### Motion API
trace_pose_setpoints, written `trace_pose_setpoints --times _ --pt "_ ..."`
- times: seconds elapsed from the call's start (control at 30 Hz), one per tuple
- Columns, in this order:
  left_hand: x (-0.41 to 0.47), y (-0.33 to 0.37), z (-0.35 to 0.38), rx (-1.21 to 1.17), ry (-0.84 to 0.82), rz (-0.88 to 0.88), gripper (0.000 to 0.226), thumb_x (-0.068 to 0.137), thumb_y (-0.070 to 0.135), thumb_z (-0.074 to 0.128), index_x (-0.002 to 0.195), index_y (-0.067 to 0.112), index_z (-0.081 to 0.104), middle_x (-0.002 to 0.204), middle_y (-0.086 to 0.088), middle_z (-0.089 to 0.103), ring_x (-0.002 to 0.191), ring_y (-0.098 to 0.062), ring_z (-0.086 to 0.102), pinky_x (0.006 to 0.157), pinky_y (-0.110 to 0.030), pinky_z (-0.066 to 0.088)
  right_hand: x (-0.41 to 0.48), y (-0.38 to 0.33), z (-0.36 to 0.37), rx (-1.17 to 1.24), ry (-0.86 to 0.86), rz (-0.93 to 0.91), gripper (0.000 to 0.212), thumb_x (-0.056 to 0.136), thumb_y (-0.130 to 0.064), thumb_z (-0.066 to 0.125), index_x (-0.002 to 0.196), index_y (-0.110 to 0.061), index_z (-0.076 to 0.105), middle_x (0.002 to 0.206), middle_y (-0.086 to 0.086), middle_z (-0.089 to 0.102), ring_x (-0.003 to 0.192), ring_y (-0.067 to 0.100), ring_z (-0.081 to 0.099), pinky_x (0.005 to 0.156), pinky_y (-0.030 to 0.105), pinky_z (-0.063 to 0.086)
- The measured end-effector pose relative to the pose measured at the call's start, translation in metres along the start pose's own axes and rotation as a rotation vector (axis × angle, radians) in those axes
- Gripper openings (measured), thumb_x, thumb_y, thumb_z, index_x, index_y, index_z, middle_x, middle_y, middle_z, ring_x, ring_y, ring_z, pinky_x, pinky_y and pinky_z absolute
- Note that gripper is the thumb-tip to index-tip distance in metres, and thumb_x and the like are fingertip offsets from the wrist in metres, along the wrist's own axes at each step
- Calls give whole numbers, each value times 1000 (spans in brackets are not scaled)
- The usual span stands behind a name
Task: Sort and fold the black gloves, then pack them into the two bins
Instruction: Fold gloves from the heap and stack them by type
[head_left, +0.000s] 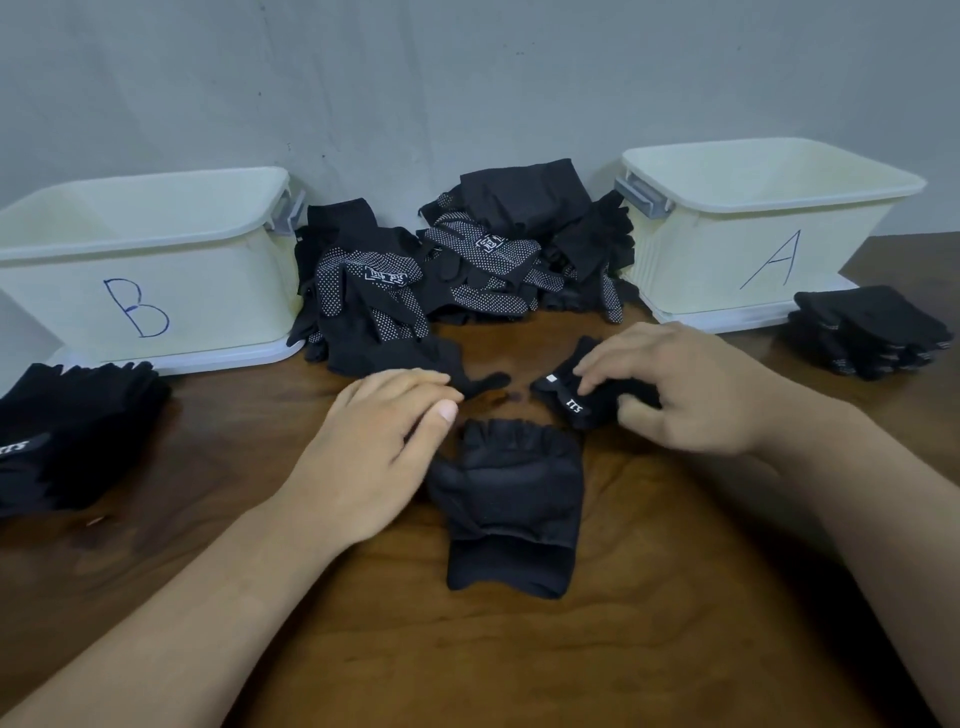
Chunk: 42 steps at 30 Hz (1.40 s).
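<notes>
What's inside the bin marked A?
Bin A shows only bare pale inner walls near the rim; no gloves visible. Its floor is hidden behind the front wall, so the bottom can't be checked.

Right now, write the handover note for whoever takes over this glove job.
Left hand: flat on the table, fingertips on a glove finger at the front edge of the unsorted heap; not clearly gripping.
Right hand: fingers pinching a small glove with a white label.
Folded glove lies on the wooden table between the hands.
Bin B at left and bin A at right; nothing can be seen packed in either.
Done: one stack beside bin B, another beside bin A.
Left: sort and fold the heap, then pack both bins.
</notes>
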<state>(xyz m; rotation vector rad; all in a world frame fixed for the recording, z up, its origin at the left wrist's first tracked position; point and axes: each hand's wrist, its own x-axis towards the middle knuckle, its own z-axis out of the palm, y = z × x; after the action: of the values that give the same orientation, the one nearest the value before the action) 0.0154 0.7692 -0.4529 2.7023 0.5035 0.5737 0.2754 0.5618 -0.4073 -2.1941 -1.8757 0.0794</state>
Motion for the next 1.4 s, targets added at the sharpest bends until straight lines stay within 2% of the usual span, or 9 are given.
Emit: trace_pose_setpoints --times 0.13,0.27,0.4,0.5,0.6,0.73,1.03,1.27,1.4 --pt "3 -10 1 -66 -140 -206 79 95 74 3 149 46 55 157 36 38 152 13 19 131 -39 8 2 -8 11 -142 -118 23 57 86 -77 49 133 -46 60 140 -27 57 124 6 55 104 38 49" --pt "12 -14 2 30 -171 -336 64 108 63 6 163 44 33 172 24 18 158 5 5 132 -41 0 6 -9 14 -140 -29 70 38 95 -55 58 131 -42 62 131 -21 66 114 12 63 95 40 54" --pt "17 -21 4 102 -137 -438 60 111 53 11 165 38 31 175 18 16 161 -2 4 130 -43 2 7 -9 14 -55 112 167 23 100 -52 51 114 -38 64 92 -11 71 83 16 65 76 42 56" --pt "15 -22 3 -36 37 -375 50 113 49 25 152 36 53 165 17 41 157 -6 21 130 -40 13 7 -7 12 214 283 261 9 104 -42 63 103 -37 71 77 -14 70 74 5 64 68 29 50" --pt "7 -9 -6 -233 221 -197 32 112 39 44 129 33 69 139 20 61 139 -5 46 118 -21 30 7 -18 6 563 421 294 13 106 -33 66 108 -33 79 92 -12 79 89 7 74 83 31 58" --pt "-3 17 -12 -230 136 101 19 103 36 59 115 30 73 122 20 65 123 -8 56 107 -23 39 8 -28 -4 824 500 292 18 107 -27 63 114 -31 80 106 -8 81 104 7 75 88 24 59" --pt "-10 8 -14 -46 -421 235 45 96 63 64 139 52 57 154 40 37 150 8 24 124 -45 25 8 -20 -7 959 598 239 24 108 -7 60 132 -5 64 123 5 78 120 18 72 108 37 56" --pt "-8 30 8 -8 -366 188 63 99 72 50 158 52 38 165 38 22 152 17 4 129 -28 6 14 -23 3 967 572 154 21 108 -3 57 123 -14 66 124 6 76 124 23 69 113 42 52" --pt "-6 34 13 -65 -262 179 59 101 66 51 156 45 43 165 31 29 155 11 11 129 -34 18 16 -26 11 922 514 123 20 108 -2 57 123 -11 65 122 8 74 120 19 68 108 36 53"
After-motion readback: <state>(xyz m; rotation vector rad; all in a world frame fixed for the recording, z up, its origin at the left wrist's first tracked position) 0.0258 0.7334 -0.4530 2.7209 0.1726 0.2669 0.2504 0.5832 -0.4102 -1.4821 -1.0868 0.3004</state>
